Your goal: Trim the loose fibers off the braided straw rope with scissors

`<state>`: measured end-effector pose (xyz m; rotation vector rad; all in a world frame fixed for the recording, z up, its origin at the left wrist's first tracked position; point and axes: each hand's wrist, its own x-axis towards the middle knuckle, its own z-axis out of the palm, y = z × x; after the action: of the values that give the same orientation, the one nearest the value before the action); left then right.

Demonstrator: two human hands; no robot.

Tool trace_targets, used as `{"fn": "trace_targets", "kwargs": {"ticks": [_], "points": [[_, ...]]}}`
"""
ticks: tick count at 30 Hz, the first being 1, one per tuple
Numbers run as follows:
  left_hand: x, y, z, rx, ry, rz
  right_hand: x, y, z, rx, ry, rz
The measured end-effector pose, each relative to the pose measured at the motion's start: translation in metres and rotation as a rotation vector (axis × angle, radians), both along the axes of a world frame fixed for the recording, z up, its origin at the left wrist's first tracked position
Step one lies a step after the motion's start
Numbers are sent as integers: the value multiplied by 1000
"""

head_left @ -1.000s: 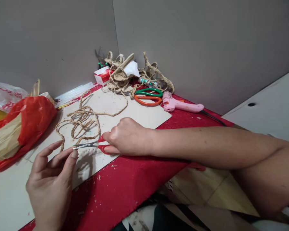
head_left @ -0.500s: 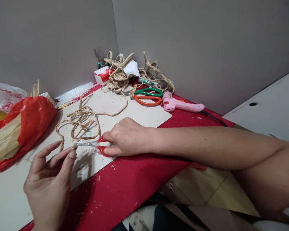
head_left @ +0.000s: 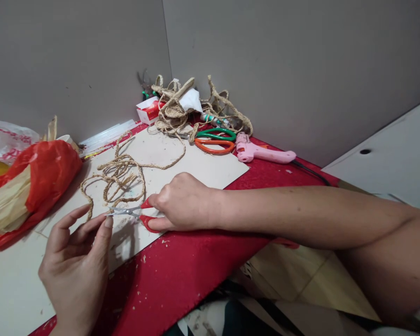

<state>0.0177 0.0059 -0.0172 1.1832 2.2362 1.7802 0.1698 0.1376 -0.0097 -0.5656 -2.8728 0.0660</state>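
Note:
My right hand (head_left: 180,203) is closed round the red handles of small scissors (head_left: 129,211), with the blades pointing left and slightly apart. Their tips reach the fingertips of my left hand (head_left: 79,261), whose thumb and index finger pinch the end of a braided straw cord; the pinched bit is mostly hidden by fingers and blades. The rest of the braided cord (head_left: 121,172) lies in loose loops on a white board (head_left: 210,170) just beyond both hands.
Behind lie a heap of braided cord (head_left: 171,114), larger scissors with green and orange handles (head_left: 215,141) and a pink glue gun (head_left: 266,153). A red plastic bag (head_left: 56,163) with pale straw sits at left. Grey panels (head_left: 283,70) rise behind the red cloth (head_left: 154,280).
My left hand has shifted slightly right, towards the blades. The scissors have tilted a little and their handles have spread slightly further apart; the cord loops look unmoved.

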Motion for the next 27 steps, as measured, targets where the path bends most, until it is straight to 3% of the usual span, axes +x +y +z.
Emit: {"fn": "trace_targets", "kwargs": {"ticks": [11,27], "points": [[-1,2,1,-14,-54,35,-1,2,1,-1,-46,11],[5,1,2,-6,22,41,-1,-2,-1,-32,6,3]]}}
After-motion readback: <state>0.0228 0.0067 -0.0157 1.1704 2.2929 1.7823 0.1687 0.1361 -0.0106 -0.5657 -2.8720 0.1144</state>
